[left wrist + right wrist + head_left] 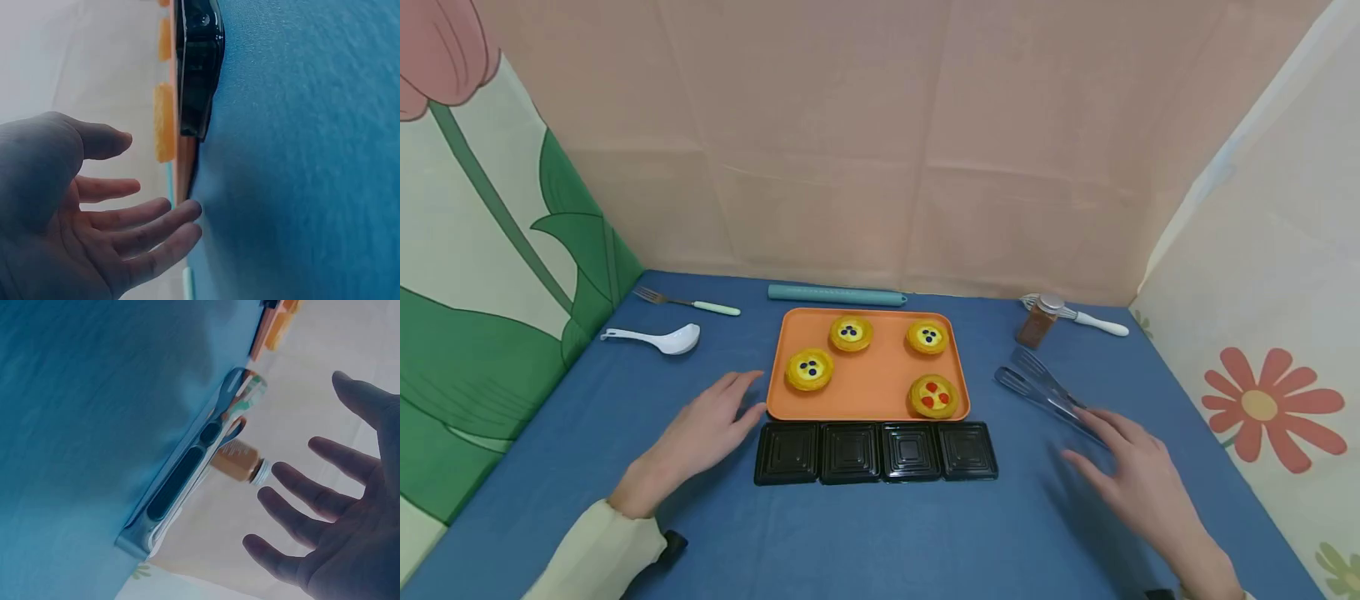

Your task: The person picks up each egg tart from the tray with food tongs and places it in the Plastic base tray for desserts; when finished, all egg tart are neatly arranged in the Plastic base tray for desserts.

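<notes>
Metal tongs (1047, 399) lie on the blue tablecloth (820, 542), right of the orange tray (865, 392) with its four tarts (809, 369). The right hand (1138, 483) is at their handle end, fingers loosely spread, gripping nothing. The left hand (703, 429), also relaxed and empty, is just beside the tray. I'd judge this a reach for the tongs; grasping them calls for curling fingers round the handles.

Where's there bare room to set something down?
Broad: the blue tabletop on the near side of the black dishes, between left hand and right hand. Smaller: between white spoon and orange tray. Crowded: right of the tray, where tongs, brown jar and whisk cluster.
</notes>
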`<move>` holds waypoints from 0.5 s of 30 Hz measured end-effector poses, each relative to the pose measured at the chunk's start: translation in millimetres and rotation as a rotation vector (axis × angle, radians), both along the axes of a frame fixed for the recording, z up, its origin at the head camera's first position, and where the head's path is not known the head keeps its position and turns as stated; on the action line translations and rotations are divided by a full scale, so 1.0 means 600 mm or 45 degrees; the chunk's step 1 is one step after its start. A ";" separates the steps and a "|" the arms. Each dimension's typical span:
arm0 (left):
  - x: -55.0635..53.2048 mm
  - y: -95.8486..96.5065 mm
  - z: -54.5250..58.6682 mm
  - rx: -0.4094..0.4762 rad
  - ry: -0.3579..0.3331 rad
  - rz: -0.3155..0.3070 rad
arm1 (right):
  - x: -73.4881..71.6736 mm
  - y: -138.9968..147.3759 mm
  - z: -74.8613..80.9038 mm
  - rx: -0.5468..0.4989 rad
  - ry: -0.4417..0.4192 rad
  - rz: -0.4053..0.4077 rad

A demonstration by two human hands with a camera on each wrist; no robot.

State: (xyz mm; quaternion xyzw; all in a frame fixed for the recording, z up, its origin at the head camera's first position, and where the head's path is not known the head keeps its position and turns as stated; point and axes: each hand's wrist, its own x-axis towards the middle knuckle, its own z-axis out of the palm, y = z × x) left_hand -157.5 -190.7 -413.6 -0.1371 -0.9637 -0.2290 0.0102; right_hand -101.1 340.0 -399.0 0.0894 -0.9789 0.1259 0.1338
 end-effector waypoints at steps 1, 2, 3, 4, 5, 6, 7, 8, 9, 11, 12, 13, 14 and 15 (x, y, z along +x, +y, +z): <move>-0.004 0.000 -0.002 0.027 -0.011 -0.010 | 0.000 0.004 0.000 -0.011 -0.022 -0.009; -0.007 -0.001 -0.004 0.055 -0.020 -0.022 | 0.000 0.008 -0.001 -0.021 -0.033 -0.012; -0.011 0.000 -0.006 0.080 -0.034 -0.030 | 0.000 0.011 -0.002 -0.029 -0.046 -0.015; -0.015 0.000 -0.007 0.108 -0.047 -0.039 | 0.000 0.014 -0.003 -0.034 -0.057 -0.020; -0.019 0.000 -0.008 0.132 -0.060 -0.045 | -0.001 0.017 -0.004 -0.040 -0.067 -0.030; -0.022 0.001 -0.009 0.152 -0.075 -0.044 | -0.002 0.019 -0.005 -0.048 -0.074 -0.037; -0.025 0.002 -0.010 0.172 -0.090 -0.041 | -0.002 0.022 -0.005 -0.055 -0.076 -0.043; -0.029 0.003 -0.010 0.193 -0.106 -0.036 | -0.004 0.024 -0.006 -0.061 -0.078 -0.048; -0.032 0.004 -0.011 0.211 -0.123 -0.027 | -0.004 0.027 -0.007 -0.067 -0.078 -0.054; -0.037 0.006 -0.014 0.255 -0.157 -0.014 | -0.006 0.032 -0.009 -0.080 -0.079 -0.068; -0.039 0.007 -0.015 0.277 -0.177 -0.005 | -0.007 0.035 -0.010 -0.086 -0.086 -0.076; -0.042 0.007 -0.017 0.298 -0.192 0.001 | -0.008 0.038 -0.011 -0.093 -0.093 -0.085; -0.044 0.007 -0.019 0.322 -0.206 0.008 | -0.009 0.042 -0.012 -0.100 -0.095 -0.092; -0.046 0.006 -0.021 0.353 -0.224 0.017 | -0.010 0.045 -0.013 -0.105 -0.101 -0.101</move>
